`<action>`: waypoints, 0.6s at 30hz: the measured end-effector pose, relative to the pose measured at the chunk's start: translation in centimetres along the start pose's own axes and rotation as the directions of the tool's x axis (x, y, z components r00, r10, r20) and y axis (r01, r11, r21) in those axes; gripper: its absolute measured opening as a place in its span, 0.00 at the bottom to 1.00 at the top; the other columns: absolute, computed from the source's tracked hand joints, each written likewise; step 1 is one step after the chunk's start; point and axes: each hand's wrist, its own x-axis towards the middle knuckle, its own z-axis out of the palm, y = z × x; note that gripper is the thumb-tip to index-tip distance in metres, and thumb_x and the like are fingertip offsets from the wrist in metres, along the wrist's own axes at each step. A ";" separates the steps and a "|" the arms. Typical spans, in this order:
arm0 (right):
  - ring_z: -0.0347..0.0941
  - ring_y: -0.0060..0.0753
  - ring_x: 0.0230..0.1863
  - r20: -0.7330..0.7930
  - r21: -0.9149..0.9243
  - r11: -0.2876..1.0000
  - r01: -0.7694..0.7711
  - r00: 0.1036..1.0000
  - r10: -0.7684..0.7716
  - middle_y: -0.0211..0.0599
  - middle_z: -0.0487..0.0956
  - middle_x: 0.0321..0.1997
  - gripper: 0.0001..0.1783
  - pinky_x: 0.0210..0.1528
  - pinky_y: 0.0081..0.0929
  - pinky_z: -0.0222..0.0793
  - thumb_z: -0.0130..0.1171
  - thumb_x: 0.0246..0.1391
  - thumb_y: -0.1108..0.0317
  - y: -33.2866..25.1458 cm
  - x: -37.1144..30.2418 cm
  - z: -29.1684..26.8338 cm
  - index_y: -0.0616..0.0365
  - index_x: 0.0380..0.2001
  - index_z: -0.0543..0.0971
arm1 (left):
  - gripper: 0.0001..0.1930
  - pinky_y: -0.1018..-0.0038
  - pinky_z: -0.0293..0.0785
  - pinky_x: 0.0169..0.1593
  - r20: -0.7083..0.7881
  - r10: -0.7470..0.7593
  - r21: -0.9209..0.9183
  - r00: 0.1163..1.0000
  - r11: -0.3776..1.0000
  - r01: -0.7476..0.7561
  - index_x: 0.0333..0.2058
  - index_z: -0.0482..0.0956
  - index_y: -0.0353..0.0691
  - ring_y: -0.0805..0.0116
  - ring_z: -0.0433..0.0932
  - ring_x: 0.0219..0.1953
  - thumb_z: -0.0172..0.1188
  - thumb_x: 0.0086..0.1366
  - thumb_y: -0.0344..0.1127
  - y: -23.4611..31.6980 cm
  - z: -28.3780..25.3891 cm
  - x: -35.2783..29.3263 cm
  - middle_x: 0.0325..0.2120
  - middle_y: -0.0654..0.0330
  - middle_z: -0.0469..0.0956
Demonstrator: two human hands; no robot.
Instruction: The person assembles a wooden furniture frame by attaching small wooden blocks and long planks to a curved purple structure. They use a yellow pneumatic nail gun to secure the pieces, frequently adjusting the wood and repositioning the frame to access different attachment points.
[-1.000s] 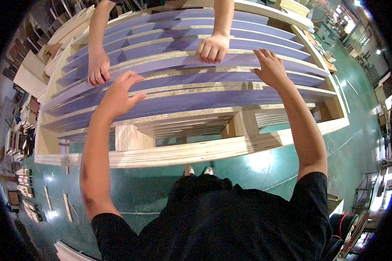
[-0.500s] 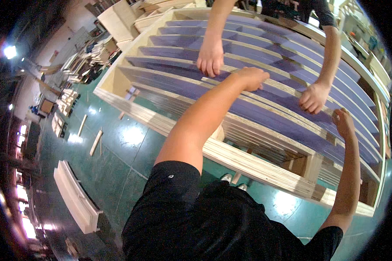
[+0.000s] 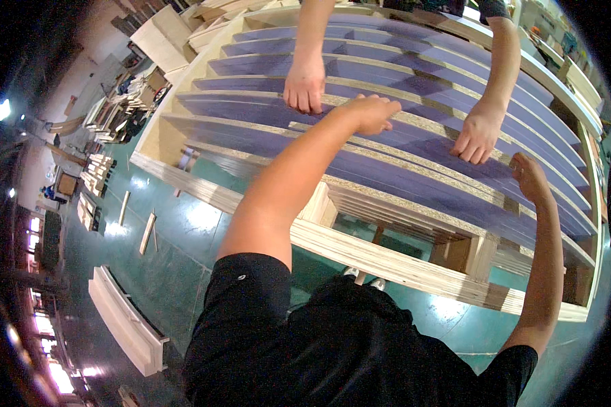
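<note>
A large wooden frame holds several long purple-faced boards set on edge, their pale particleboard edges up. My left hand reaches across to the middle of the rows, its fingers bent over a board's top edge. Farther right, my right hand has curled fingers at a board edge too. What lies under my fingertips is partly hidden. Across the frame, a co-worker's hand rests left of my left hand. The co-worker's other hand touches the boards between my two hands.
Square wooden openings lie along the frame's near side. Wooden boxes are stacked beyond its far left corner. On the green floor at left lie a long pale wooden piece and loose sticks. Piled offcuts lie farther back.
The view has shifted, so the frame and hands appear farther left and slightly higher. My hands and the co-worker's keep nearly the same places on the boards.
</note>
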 end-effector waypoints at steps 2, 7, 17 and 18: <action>0.75 0.58 0.45 0.009 -0.022 0.999 -0.037 0.999 0.037 0.52 0.79 0.42 0.16 0.47 0.44 0.70 0.60 0.50 0.79 1.0 -0.4 0.7 0.62 0.44 0.74 | 0.27 0.46 0.72 0.55 0.039 0.008 0.036 0.999 0.999 -0.009 0.59 0.68 0.46 0.43 0.75 0.58 0.66 0.63 0.40 0.7 -0.7 -0.5 0.53 0.49 0.77; 0.77 0.57 0.49 0.122 -0.107 0.985 -0.135 0.981 0.147 0.51 0.80 0.45 0.20 0.51 0.44 0.71 0.65 0.52 0.76 0.9 -0.6 -0.4 0.61 0.48 0.74 | 0.28 0.48 0.73 0.55 0.084 -0.012 0.035 0.996 0.999 0.009 0.58 0.70 0.43 0.44 0.76 0.57 0.67 0.62 0.42 0.5 -0.2 0.8 0.54 0.48 0.77; 0.83 0.50 0.45 0.011 -0.322 0.839 -0.439 0.884 0.467 0.44 0.84 0.42 0.20 0.43 0.46 0.79 0.56 0.61 0.61 -6.3 -1.7 -0.5 0.51 0.56 0.73 | 0.35 0.58 0.64 0.69 0.019 -0.039 0.091 0.999 0.995 0.037 0.65 0.65 0.36 0.45 0.67 0.66 0.67 0.62 0.34 -2.6 0.7 -1.4 0.64 0.43 0.69; 0.82 0.50 0.47 -0.002 -0.213 0.833 -0.510 0.853 0.522 0.47 0.84 0.42 0.18 0.43 0.47 0.79 0.56 0.60 0.65 -7.2 -1.5 -0.5 0.54 0.53 0.75 | 0.36 0.57 0.64 0.68 0.066 -0.074 0.072 0.995 0.995 0.070 0.65 0.64 0.35 0.44 0.67 0.66 0.68 0.60 0.34 -1.8 0.0 -0.9 0.63 0.41 0.69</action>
